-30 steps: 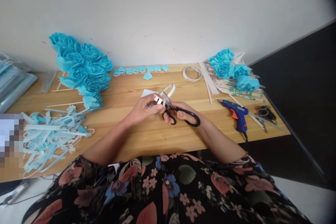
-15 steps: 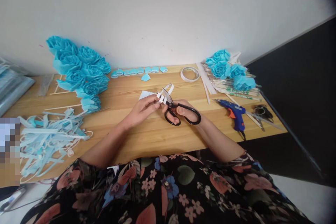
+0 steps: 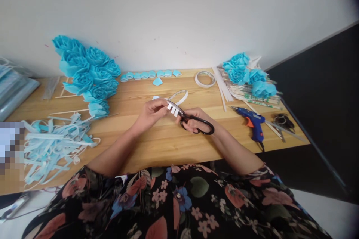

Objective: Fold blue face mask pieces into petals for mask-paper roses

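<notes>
Plainly, from the head view, the scissors (image 3: 182, 114) lie between my two hands, above the wooden table (image 3: 168, 145). Their long axis slants from the handles, low on my right, to the blade tip, farther off on my left. My right hand (image 3: 198, 112) is nearer the handles and has them wrapped, fingers and thumb curled through the black loops. My left hand (image 3: 153, 112) is right by the tip, thumb and forefinger pinched tight there, with what looks like one end of the white tape loop (image 3: 184, 99) between them; the fingertips hide exactly how it is caught. The loop curls away on the far side of the blades. A few short white strips (image 3: 172, 109) sit side by side along the near side of the blades, their free ends toward me. Beyond both hands, near the wall, are a row of small blue pieces (image 3: 152, 74) and a tape roll (image 3: 204, 85).

Against half a second ago, the two black loops have drawn together and now overlap, where they stood spread. My left thumb and forefinger, then looser, now meet. The tape's curve looks wider, and the pale piece (image 3: 156, 98) behind my left hand shows less.
</notes>
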`<move>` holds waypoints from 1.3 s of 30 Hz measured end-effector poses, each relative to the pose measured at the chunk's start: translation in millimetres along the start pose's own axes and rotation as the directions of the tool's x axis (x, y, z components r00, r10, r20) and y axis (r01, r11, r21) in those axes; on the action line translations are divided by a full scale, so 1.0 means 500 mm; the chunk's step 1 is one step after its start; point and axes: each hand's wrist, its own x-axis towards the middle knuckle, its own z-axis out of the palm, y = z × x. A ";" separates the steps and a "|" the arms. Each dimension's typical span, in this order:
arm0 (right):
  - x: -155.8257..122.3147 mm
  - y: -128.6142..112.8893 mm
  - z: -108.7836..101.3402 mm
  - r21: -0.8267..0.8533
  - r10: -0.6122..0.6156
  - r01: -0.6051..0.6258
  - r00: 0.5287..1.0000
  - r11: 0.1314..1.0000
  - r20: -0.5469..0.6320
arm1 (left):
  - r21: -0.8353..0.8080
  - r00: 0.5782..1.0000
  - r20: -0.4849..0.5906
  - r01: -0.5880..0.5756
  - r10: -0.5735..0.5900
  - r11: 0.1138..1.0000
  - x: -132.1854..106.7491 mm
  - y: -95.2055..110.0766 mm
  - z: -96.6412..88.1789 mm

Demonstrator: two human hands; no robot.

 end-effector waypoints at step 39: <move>-0.002 -0.017 -0.001 -0.115 0.050 -0.055 0.998 0.992 -0.044 | -0.104 0.994 -0.035 0.102 -0.107 0.989 0.003 -0.023 -0.005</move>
